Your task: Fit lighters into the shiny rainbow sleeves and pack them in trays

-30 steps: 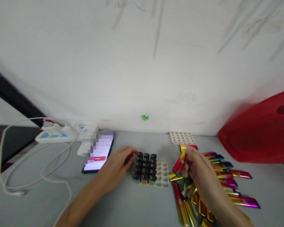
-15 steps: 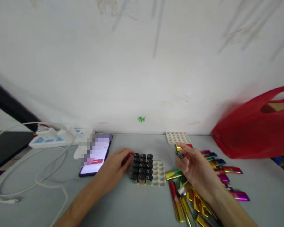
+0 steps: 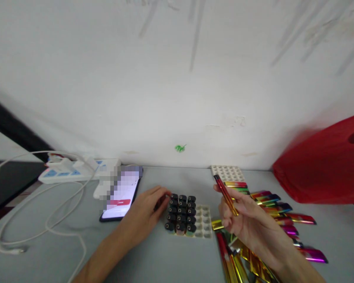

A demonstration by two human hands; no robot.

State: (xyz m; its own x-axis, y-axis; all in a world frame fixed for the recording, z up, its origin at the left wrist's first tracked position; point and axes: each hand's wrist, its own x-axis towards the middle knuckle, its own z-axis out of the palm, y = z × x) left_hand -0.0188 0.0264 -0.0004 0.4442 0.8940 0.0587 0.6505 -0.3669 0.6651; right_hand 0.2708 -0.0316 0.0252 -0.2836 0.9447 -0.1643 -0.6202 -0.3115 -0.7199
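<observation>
Between the fingers and thumb of my right hand (image 3: 244, 216) is a slim, shiny red-and-gold vape pen (image 3: 225, 194), tilted, its black end up and to the left. My left hand (image 3: 149, 208) rests at the left side of the pale moulded tray (image 3: 207, 224). Its fingers are bent and apart, and the fingertips are at the back left black-topped pen (image 3: 174, 196); whether they press on it I cannot tell. Several pens stand upright in rows in the tray's left part. The tray's right columns show bare pockets. Loose metallic pens (image 3: 228, 255) lie under and around my right hand.
A second pale tray (image 3: 227, 172) lies by the wall. At the right stands a red bag (image 3: 321, 169). To the left are a phone (image 3: 122, 192), a white power strip (image 3: 82, 169) and a looping white cable (image 3: 48, 218).
The pen in my right hand has swung round, so its red-and-gold length now shows instead of its black end. My left hand stays by the tray. The view has shifted slightly.
</observation>
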